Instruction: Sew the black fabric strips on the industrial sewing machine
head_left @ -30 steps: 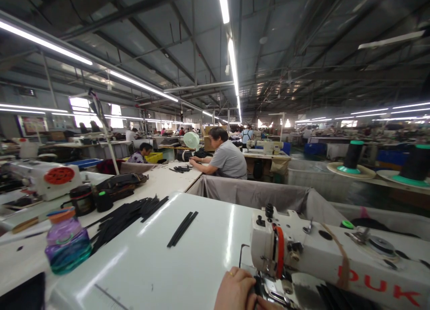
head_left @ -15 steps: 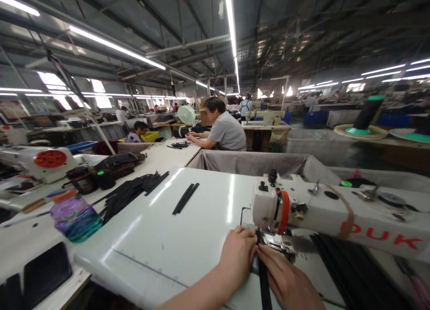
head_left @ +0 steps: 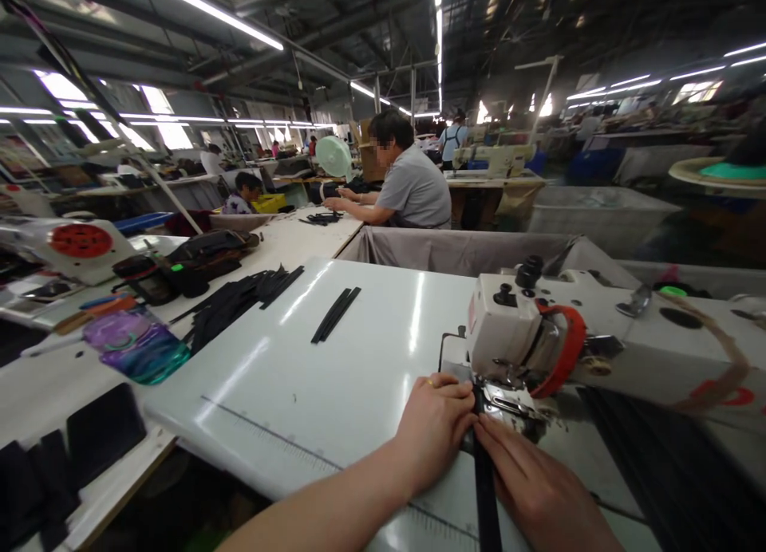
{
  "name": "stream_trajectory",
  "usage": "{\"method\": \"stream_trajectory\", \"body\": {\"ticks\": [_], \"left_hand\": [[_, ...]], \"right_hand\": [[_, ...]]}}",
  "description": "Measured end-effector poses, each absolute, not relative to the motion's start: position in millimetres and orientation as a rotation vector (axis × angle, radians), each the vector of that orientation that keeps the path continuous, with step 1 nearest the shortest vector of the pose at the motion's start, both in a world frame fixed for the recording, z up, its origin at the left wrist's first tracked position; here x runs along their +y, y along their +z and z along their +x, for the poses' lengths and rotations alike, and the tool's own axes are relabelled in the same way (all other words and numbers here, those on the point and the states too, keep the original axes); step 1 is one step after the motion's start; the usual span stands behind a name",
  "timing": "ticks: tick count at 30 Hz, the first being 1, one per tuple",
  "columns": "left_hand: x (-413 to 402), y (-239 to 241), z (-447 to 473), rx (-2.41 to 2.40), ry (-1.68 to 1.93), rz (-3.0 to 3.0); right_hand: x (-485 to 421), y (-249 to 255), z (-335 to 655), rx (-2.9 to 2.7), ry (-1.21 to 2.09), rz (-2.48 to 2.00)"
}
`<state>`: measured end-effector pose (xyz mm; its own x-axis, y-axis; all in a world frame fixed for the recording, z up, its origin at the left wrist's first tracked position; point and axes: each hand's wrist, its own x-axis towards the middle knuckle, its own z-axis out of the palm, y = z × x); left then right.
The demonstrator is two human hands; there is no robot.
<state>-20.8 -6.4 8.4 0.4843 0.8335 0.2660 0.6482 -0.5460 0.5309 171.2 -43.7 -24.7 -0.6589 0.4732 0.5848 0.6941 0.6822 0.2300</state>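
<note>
A black strap (head_left: 484, 496) runs from the bottom edge up under the foot of a white sewing machine (head_left: 598, 337). My left hand (head_left: 434, 428) lies curled on the table, its fingertips pressed against the strap's left side at the needle. On the strap's right side my right hand (head_left: 538, 488) rests flat, fingers pointing toward the presser foot. Both hands touch the strap on the white table (head_left: 335, 392).
Two loose black strips (head_left: 336, 314) lie mid-table, a pile of black strips (head_left: 233, 301) farther left. A purple-teal bottle (head_left: 136, 346) and black pieces (head_left: 101, 432) sit at the left edge. A person in grey (head_left: 410, 187) works at the table ahead.
The view has tilted down and both hands have come fully into sight. My right hand has appeared beside the strap; the hands stay at the presser foot.
</note>
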Motion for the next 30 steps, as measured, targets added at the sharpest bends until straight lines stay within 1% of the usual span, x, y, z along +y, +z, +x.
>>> {"method": "stream_trajectory", "body": {"ticks": [8,15,22,30], "left_hand": [[-5.3,11.0,-19.7,1.24,0.633,2.388],[-5.5,15.3,-20.0,1.269,0.572,2.407],[-11.8,6.2,-14.4,1.3,0.587,2.489],[-5.9,1.8,-9.6,1.314,0.55,2.532]], "right_hand": [[-43.6,-33.8,176.2,-2.408,-0.534,-0.912],[-44.4,-23.1,172.4,-2.404,-0.495,-0.919],[-44.2,-21.8,170.7,-2.386,-0.41,-0.948],[-42.4,-11.4,167.1,-2.367,-0.424,-0.971]]}}
